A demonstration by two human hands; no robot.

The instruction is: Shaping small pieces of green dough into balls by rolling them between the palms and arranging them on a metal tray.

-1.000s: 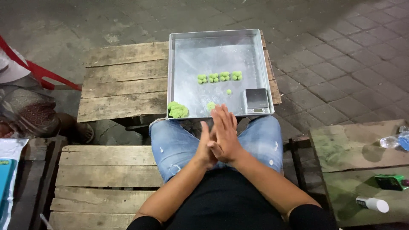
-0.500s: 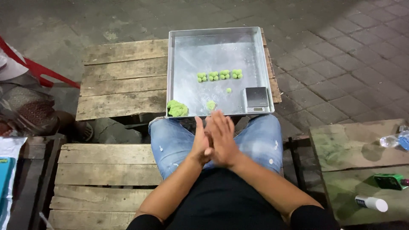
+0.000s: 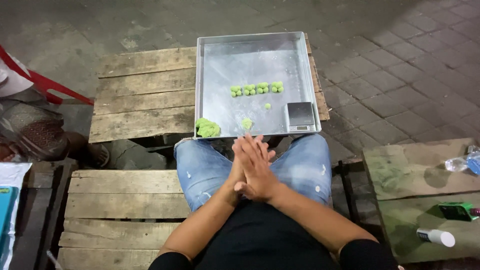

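Observation:
My right hand point(image 3: 258, 165) lies flat on my left hand point(image 3: 234, 176), palm against palm, above my lap in blue jeans. Whatever may be between the palms is hidden. Just beyond the fingertips stands a square metal tray point(image 3: 201, 85). In it a row of small green dough balls point(image 3: 256, 89) runs across the middle, with one tiny ball point(image 3: 267, 106) below it. A green dough lump point(image 3: 207, 128) sits in the near left corner, a smaller piece point(image 3: 247, 123) beside it. A small digital scale point(image 3: 300, 115) rests in the near right corner.
The tray rests on a wooden pallet point(image 3: 140, 95); another pallet point(image 3: 120, 210) lies at my left. A stained table point(image 3: 415, 170) on the right carries a plastic bottle point(image 3: 462, 162), a green packet point(image 3: 457, 210) and a white tube point(image 3: 436, 236). A red chair leg point(image 3: 45, 82) and a bag point(image 3: 35, 130) stand at the left.
My palms stay pressed together while the right hand slides slightly over the left. The tray and its dough have not moved.

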